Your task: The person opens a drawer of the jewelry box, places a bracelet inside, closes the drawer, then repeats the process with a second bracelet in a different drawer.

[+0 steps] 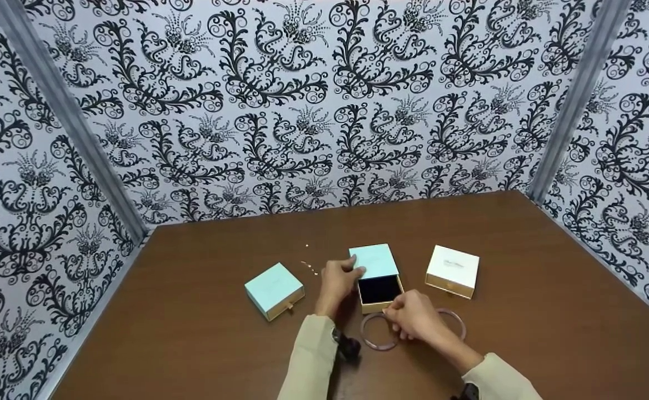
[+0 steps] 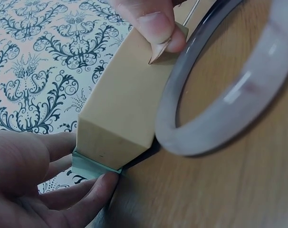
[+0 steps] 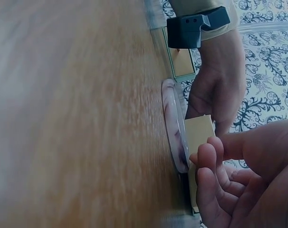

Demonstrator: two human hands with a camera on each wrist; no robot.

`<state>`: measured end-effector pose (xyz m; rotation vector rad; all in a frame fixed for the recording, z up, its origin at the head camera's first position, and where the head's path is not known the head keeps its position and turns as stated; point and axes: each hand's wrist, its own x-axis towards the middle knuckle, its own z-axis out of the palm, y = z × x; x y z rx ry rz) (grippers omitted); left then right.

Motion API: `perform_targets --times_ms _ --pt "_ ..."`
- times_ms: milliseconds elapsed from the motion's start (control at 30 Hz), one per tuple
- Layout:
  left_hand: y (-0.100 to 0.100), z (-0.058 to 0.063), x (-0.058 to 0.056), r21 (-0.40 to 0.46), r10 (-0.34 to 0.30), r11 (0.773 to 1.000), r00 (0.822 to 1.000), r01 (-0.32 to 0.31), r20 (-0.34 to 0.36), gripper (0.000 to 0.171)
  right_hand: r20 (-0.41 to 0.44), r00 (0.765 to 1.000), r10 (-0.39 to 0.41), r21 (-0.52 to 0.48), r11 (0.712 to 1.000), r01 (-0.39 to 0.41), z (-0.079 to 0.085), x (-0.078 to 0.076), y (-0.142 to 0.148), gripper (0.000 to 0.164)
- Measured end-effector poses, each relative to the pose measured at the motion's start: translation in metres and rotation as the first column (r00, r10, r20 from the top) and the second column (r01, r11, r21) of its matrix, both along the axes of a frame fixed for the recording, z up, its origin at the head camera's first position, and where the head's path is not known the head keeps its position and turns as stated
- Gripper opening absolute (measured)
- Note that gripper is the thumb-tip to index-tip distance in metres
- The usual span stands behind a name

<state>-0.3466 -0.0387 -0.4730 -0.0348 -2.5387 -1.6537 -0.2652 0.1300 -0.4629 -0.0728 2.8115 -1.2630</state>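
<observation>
A mint-lidded jewelry box (image 1: 373, 260) stands mid-table with its gold drawer (image 1: 373, 308) partly pulled out, showing a black lining. My left hand (image 1: 337, 280) grips the box's outer sleeve; in the left wrist view its thumb and fingers lie on either side of the mint sleeve (image 2: 89, 165). At the drawer's front, my right hand (image 1: 413, 315) pinches a small ribbon tab (image 2: 160, 51) between thumb and finger. A marbled pale bangle (image 2: 215, 140) lies on the table just before the drawer. Another bangle (image 1: 462, 325) is partly hidden behind the right forearm.
A second mint box (image 1: 274, 291), closed, sits to the left, and a white-topped box (image 1: 453, 271) to the right. Near the left hand lie a thin gold chain (image 1: 309, 268) and a tiny bright piece (image 1: 306, 245). Patterned panels (image 1: 324, 111) border the brown table (image 1: 219, 355).
</observation>
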Motion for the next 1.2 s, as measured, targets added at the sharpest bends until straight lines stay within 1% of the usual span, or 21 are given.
perform_targets --times_ms 33,267,467,567,667,733,833,967,1067,1200 --pt "0.000 -0.001 0.000 0.001 0.003 1.000 1.000 -0.003 0.003 0.038 -0.001 1.000 0.001 0.001 1.000 -0.001 0.000 0.000 0.000 0.021" --pt "0.002 -0.002 0.000 -0.072 0.016 0.997 1.000 -0.017 -0.021 0.037 0.017 1.000 0.003 -0.025 1.000 -0.003 0.001 0.003 0.002 0.019" --pt "0.000 -0.001 0.001 -0.063 -0.006 0.998 0.999 0.004 -0.032 0.037 0.009 1.000 0.008 -0.002 1.000 -0.008 0.005 0.004 0.003 0.017" --pt "-0.001 -0.001 0.000 -0.044 -0.014 0.999 0.999 0.013 -0.030 0.038 -0.022 1.000 0.023 0.008 1.000 -0.023 0.008 0.006 0.005 0.017" --pt "-0.002 -0.001 -0.001 -0.040 -0.010 0.999 0.999 0.008 -0.038 0.037 -0.061 0.997 0.040 0.038 0.999 -0.038 0.010 0.007 0.006 0.017" --pt "-0.002 -0.001 -0.001 -0.036 -0.005 0.999 0.999 0.003 -0.037 0.037 -0.071 0.997 0.038 0.066 0.997 -0.033 0.011 0.007 0.006 0.016" --pt "-0.002 -0.002 -0.001 -0.032 -0.011 0.999 0.999 0.009 -0.041 0.037 -0.074 0.997 0.004 0.148 0.989 0.007 0.011 0.009 0.006 0.012" --pt "-0.002 -0.001 0.000 -0.014 -0.021 1.000 0.999 0.021 -0.031 0.038 -0.090 0.996 -0.027 0.255 0.966 0.049 0.010 0.010 0.007 0.012" --pt "-0.002 0.000 0.000 -0.009 -0.019 1.000 1.000 0.019 -0.015 0.039 -0.098 0.995 -0.024 0.272 0.961 0.050 0.008 0.010 0.007 0.013" --pt "-0.001 0.001 0.000 -0.033 -0.006 0.999 1.000 0.006 -0.015 0.038 -0.116 0.993 -0.010 0.285 0.958 0.043 0.006 0.010 0.007 0.014"
